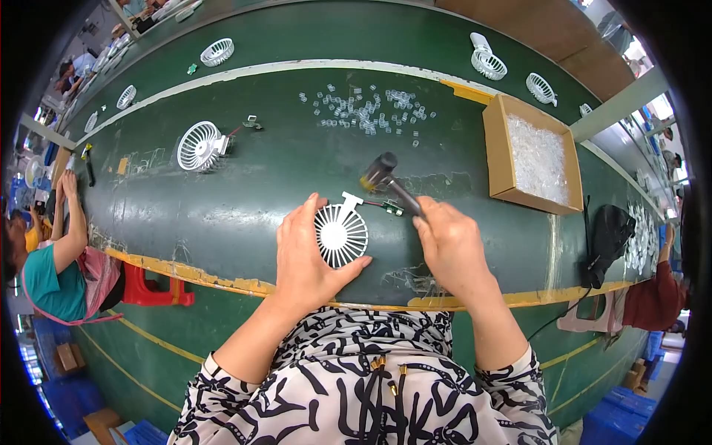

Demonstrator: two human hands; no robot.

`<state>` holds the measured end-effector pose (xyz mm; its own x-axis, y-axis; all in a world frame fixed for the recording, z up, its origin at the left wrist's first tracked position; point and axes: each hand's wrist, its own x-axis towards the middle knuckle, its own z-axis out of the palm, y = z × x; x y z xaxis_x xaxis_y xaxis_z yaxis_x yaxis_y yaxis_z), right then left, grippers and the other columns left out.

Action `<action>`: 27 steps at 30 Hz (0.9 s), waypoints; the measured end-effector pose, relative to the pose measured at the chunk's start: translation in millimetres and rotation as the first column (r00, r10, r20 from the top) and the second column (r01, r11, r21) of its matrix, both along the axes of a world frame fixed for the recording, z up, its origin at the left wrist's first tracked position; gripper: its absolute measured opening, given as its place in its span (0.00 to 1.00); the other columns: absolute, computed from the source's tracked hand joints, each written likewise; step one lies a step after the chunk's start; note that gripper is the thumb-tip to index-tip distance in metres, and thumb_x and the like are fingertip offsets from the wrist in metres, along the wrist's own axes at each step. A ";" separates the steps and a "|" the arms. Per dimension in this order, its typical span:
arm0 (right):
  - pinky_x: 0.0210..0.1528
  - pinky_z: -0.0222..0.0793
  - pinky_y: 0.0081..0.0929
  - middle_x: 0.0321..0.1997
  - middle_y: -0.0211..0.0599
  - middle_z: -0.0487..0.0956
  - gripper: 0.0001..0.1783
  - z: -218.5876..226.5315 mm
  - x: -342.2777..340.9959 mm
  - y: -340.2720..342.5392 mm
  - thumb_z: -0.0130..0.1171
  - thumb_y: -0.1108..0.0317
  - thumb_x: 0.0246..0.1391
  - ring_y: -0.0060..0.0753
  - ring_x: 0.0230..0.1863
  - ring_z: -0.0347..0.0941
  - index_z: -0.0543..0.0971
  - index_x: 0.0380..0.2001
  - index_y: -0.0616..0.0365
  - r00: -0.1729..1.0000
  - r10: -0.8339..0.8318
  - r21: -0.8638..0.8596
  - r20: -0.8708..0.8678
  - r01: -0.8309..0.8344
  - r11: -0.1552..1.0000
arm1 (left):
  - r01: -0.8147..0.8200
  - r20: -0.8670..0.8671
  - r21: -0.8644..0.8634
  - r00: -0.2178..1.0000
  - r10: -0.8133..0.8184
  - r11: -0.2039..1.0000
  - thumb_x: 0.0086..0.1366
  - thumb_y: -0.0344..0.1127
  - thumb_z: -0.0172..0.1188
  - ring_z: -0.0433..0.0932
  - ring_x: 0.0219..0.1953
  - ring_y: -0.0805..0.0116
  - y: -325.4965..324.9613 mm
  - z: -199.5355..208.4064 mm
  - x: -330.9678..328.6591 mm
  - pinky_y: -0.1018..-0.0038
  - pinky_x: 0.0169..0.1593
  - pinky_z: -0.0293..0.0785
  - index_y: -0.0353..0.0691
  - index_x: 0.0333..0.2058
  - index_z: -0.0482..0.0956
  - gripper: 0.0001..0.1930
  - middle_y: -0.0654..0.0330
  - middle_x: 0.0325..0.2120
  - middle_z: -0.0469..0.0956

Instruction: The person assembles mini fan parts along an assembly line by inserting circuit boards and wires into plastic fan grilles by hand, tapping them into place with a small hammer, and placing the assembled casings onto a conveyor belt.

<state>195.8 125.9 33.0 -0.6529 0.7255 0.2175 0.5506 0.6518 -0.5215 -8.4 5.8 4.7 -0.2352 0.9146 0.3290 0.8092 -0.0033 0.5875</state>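
My left hand (302, 251) is curled around a round white fan housing (356, 248) with radial slats, which rests on the green tabletop. From the housing's short neck a thin wire leads to a small green circuit board (393, 208) lying on the table. My right hand (449, 241) grips the dark handle of a mallet (404, 194), its black head with a yellowish face raised beside the housing. A gap separates the mallet head from the housing. Farther left stands a second white fan housing (202, 147) with its own wired board (254, 122).
Small clear plastic pieces (367, 111) lie scattered beyond my hands. A cardboard box (495, 159) of clear pieces stands at the right, near a black bag (612, 239). White fan parts (488, 63) sit on the far belt. Other people (63, 259) work at both table ends.
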 end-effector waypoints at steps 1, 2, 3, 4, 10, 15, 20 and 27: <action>0.36 0.75 0.44 0.34 0.47 0.80 0.15 -2.4 0.2 4.8 0.60 0.74 0.56 0.53 0.33 0.78 0.78 0.47 0.65 0.999 -0.038 0.098 -0.025 0.040 0.994 | 0.002 0.018 0.013 1.000 -0.002 1.000 0.44 0.43 0.80 0.67 0.57 0.49 -0.2 1.1 0.1 0.55 0.62 0.61 0.31 0.65 0.55 0.55 0.48 0.56 0.69; 0.39 0.74 0.45 0.35 0.48 0.80 0.13 -4.2 0.0 9.0 0.61 0.74 0.56 0.53 0.36 0.78 0.79 0.44 0.65 0.996 -0.072 0.195 -0.053 0.081 0.978 | 0.009 0.074 0.035 0.997 -0.012 0.999 0.43 0.43 0.80 0.68 0.57 0.48 0.2 -0.2 -0.3 0.56 0.62 0.62 0.31 0.65 0.55 0.55 0.48 0.55 0.69; 0.45 0.73 0.43 0.37 0.50 0.80 0.10 -5.2 -4.6 10.5 0.61 0.74 0.55 0.52 0.42 0.77 0.81 0.40 0.67 0.984 -0.108 0.211 -0.143 0.136 0.968 | 0.015 0.130 0.056 0.991 -0.023 0.998 0.43 0.42 0.80 0.68 0.57 0.48 0.8 -1.6 -0.9 0.56 0.62 0.62 0.31 0.65 0.55 0.55 0.48 0.55 0.69; 0.45 0.73 0.43 0.37 0.50 0.80 0.10 -3.9 -9.5 10.7 0.61 0.74 0.55 0.52 0.42 0.77 0.81 0.40 0.67 0.984 -0.109 0.207 -0.139 0.137 0.969 | 0.029 0.141 0.078 0.989 -0.040 0.997 0.43 0.40 0.81 0.69 0.57 0.48 -0.2 0.2 -1.5 0.57 0.61 0.65 0.32 0.65 0.54 0.55 0.46 0.55 0.69; 0.40 0.74 0.28 0.39 0.47 0.82 0.11 4.6 -41.9 2.5 0.60 0.74 0.60 0.36 0.36 0.80 0.80 0.42 0.70 0.903 0.023 -0.134 -0.429 -0.089 0.987 | 0.064 0.227 0.137 0.969 -0.094 0.989 0.42 0.39 0.81 0.72 0.57 0.48 -3.7 -1.7 -4.1 0.58 0.60 0.69 0.31 0.65 0.54 0.56 0.44 0.56 0.69; 0.35 0.72 0.27 0.32 0.44 0.83 0.08 -3.3 -45.8 -1.8 0.59 0.73 0.60 0.35 0.31 0.79 0.81 0.38 0.69 0.925 0.006 -0.285 -0.381 -0.123 0.951 | 0.076 0.223 0.166 0.968 -0.113 0.983 0.42 0.40 0.81 0.72 0.56 0.48 -4.3 -4.0 -5.4 0.58 0.59 0.70 0.32 0.65 0.54 0.56 0.44 0.57 0.69; 0.32 0.70 0.25 0.27 0.40 0.82 0.10 -2.6 -46.4 -3.2 0.57 0.71 0.62 0.28 0.27 0.76 0.82 0.36 0.69 0.960 0.043 -0.262 -0.276 -0.118 0.958 | 0.083 0.216 0.148 0.970 -0.114 0.986 0.42 0.40 0.81 0.72 0.56 0.48 -5.0 -0.7 -4.8 0.59 0.59 0.70 0.31 0.64 0.55 0.55 0.44 0.55 0.70; 0.30 0.70 0.22 0.25 0.31 0.80 0.14 -7.6 -41.2 5.7 0.57 0.67 0.64 0.18 0.27 0.73 0.82 0.43 0.69 0.959 0.001 -0.593 -0.285 -0.177 0.786 | 0.188 0.181 0.138 0.960 -0.211 0.972 0.43 0.41 0.80 0.69 0.57 0.46 -2.6 -0.6 -5.4 0.57 0.61 0.67 0.32 0.64 0.57 0.54 0.45 0.55 0.69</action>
<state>154.5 131.6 25.4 -0.7056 0.7041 -0.0803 0.2962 0.1901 -0.9360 -13.9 3.2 4.1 -0.1218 0.9067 0.4039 0.6559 -0.2319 0.7184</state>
